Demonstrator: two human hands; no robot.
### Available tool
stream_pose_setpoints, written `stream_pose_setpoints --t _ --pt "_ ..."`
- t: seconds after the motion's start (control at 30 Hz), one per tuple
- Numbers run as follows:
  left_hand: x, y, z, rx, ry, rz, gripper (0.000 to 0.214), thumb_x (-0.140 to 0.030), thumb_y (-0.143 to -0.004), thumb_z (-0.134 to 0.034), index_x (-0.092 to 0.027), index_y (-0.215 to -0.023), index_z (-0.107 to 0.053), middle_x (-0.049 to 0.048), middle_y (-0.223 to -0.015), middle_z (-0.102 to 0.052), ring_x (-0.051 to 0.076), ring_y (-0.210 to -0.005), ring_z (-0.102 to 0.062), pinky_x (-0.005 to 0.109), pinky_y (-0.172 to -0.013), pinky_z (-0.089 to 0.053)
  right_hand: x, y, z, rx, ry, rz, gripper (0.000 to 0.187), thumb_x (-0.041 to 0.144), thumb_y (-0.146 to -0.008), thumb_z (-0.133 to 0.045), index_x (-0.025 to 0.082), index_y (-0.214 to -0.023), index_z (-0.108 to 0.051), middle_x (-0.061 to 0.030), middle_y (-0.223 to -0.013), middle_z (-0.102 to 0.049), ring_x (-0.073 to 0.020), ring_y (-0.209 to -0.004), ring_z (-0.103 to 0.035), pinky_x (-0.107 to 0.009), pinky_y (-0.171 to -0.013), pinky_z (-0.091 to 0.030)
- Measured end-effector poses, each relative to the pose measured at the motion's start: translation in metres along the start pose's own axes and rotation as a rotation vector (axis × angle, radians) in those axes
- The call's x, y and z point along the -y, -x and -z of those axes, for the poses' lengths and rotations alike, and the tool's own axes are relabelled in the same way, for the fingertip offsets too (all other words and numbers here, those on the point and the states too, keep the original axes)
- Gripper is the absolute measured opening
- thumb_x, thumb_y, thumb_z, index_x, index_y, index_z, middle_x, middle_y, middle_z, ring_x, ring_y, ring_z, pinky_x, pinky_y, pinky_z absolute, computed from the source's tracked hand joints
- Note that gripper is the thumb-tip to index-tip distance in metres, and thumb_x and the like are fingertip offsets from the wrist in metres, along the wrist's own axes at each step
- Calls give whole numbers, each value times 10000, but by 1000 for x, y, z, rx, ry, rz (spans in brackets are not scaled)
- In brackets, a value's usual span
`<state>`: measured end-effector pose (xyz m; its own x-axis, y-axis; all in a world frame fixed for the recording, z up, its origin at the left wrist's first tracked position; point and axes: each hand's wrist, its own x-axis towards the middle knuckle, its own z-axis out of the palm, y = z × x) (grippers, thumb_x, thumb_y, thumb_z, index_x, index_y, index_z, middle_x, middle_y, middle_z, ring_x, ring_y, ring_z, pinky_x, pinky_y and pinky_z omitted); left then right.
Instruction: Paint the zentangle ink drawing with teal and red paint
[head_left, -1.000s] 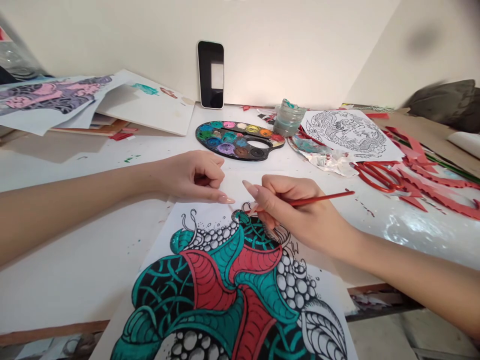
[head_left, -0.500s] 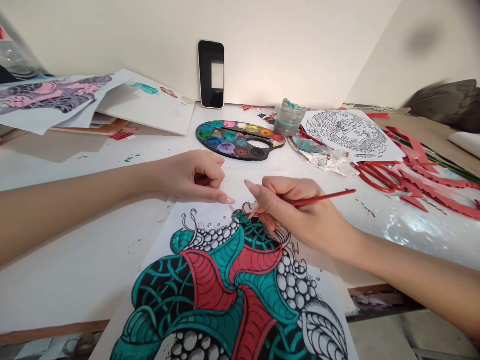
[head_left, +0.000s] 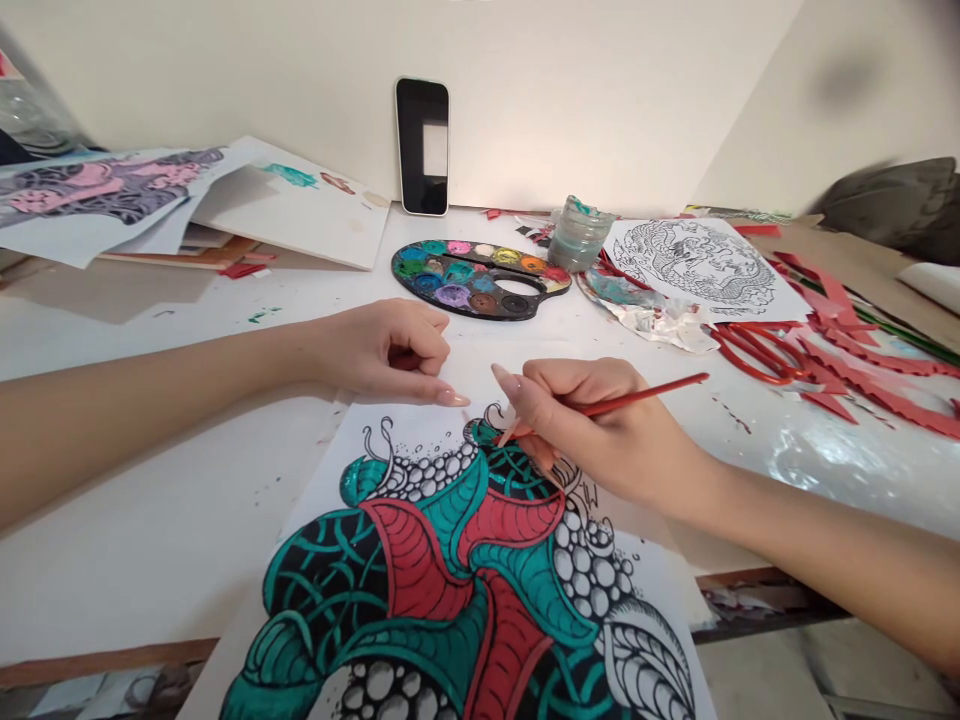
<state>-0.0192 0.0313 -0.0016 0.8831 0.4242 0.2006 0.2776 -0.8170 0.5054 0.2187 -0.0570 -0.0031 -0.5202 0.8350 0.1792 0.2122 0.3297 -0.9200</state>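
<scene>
Two hands at work on a patterned drawing, seen from the head camera. The left hand [head_left: 382,352] lies at the top edge of the drawing sheet [head_left: 420,430]. Its fingers are curled in toward the palm and hold nothing, and its forefinger is stretched out with the tip on the paper, apparently to steady it. The right hand [head_left: 600,425] has thumb and fingers clamped on a red-handled brush [head_left: 645,393]. The handle points off to the right, and the bristle end meets the teal band at the upper middle of the design, partly hidden by the fingers. The sheet lies flat on the white table [head_left: 150,480], near its front edge, with teal, red and black areas filled and the pebble shapes unpainted.

The step in hand appears to be filling a narrow teal area. Further strokes call for a light, steady tip, since black outlines lie just beside it.

Behind the hands lie a paint palette [head_left: 480,280], a cloudy water jar [head_left: 577,233], a phone [head_left: 422,147] propped against the wall and red scissors [head_left: 754,352].
</scene>
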Motion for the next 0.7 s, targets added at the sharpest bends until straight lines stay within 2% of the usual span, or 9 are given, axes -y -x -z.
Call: stream_pose_setpoints --t 0.2,0.5,0.7 --pt "-1 0 0 7 -5 13 529 -321 -887 -705 -174 -516 -358 -60 -468 -317 108 -584 -280 301 -650 -302 0 1 0 1 -22 -9 437 388 -994 -640 169 -633 -528 39 -527 -559 -55 -466 -489 -190 -463 -387" --pt "-1 0 0 -2 10 -12 511 -271 -877 -712 -179 -508 -370 -63 -474 -309 112 -586 -289 300 -619 -282 0 0 0 11 -25 -4 462 444 -1008 -603 166 -647 -526 36 -532 -552 -48 -469 -486 -177 -455 -376" --pt "-1 0 1 18 -8 24 514 -313 -886 -697 -183 -505 -377 -62 -475 -316 112 -587 -303 296 -626 -299 0 0 0 -6 -28 -29 451 447 -990 -633 171 -646 -537 32 -536 -560 -59 -470 -497 -189 -447 -373"
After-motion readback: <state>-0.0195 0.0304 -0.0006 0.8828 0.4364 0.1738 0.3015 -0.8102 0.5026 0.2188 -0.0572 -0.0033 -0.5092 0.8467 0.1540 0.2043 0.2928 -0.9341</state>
